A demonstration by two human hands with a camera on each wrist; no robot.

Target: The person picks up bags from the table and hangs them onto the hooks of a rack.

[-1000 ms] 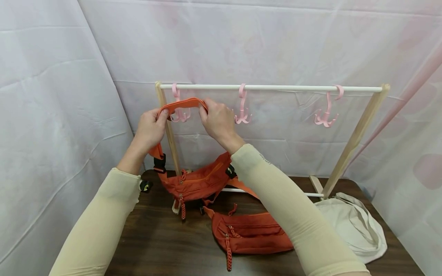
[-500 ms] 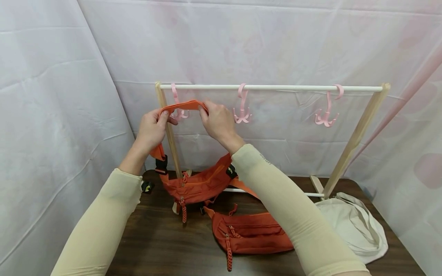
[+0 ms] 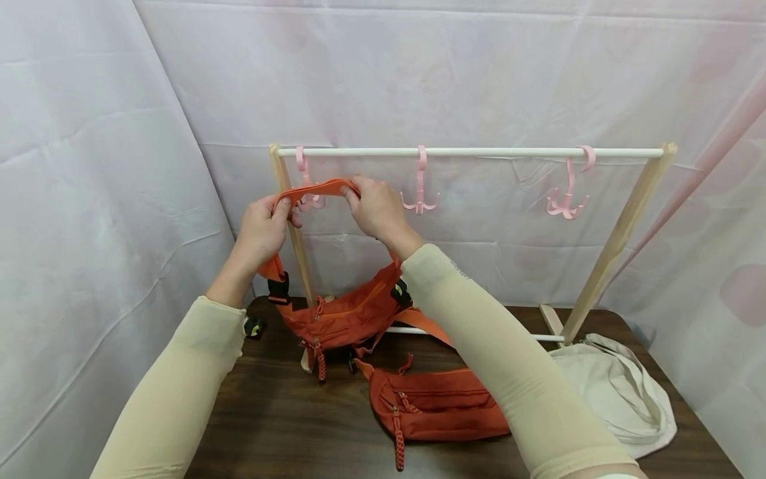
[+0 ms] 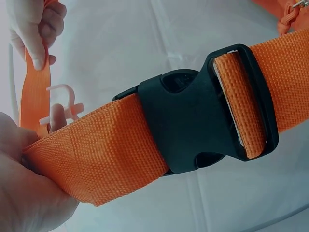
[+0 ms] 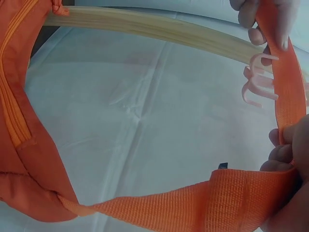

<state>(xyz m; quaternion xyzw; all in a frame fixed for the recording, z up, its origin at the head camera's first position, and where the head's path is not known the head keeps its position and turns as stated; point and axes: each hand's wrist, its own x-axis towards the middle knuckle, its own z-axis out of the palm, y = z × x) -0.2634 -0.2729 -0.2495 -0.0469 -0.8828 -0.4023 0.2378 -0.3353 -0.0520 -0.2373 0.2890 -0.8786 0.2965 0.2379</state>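
The red bag [image 3: 344,319] hangs by its strap [image 3: 323,188] from my two hands, over the back left part of the table [image 3: 275,426]. My left hand [image 3: 261,229] pinches the strap between thumb and fingers, and my right hand [image 3: 380,209] grips it the same way further along, so a short stretch of webbing arches between them. The black buckle [image 4: 186,121] sits lower on the left side of the loop. Right by the stretch, seen behind it from above, is the left pink hook [image 3: 302,161]; I can't tell whether its prongs touch the webbing, since the strap covers part of them.

To do this well, I judge, the webbing should lie flat and spread between my grips, with even pull on each side so the bag doesn't tip, and my fingers clear of the prongs. The buckle could twist its side, so my left pinch should be firm.

The hook hangs from a white rail [image 3: 497,152], with a middle hook [image 3: 420,179] and a far hook [image 3: 567,199] further right. On the table lie a second red bag [image 3: 443,419], partly hidden by my right sleeve [image 3: 509,352], and a pale bag [image 3: 622,399].
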